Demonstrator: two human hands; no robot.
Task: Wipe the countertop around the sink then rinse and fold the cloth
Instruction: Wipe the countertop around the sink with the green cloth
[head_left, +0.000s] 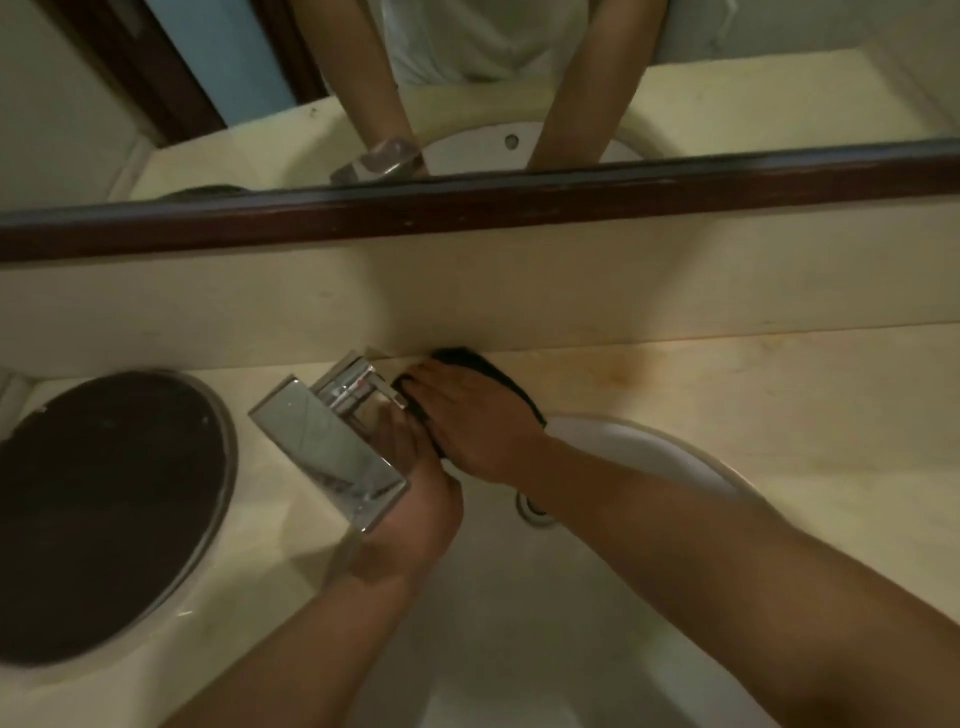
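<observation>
A dark cloth lies on the cream countertop behind the white sink, against the backsplash and just right of the chrome faucet. My right hand presses flat on the cloth, fingers spread toward the faucet's base. My left hand reaches under the faucet's spout over the basin, its fingers partly hidden by the chrome body; it seems to touch the cloth's near edge by the faucet.
A round dark tray or lid with a metal rim sits on the counter left of the faucet. A dark wooden mirror frame runs above the backsplash. An orange stain marks the counter at right. The drain shows in the basin.
</observation>
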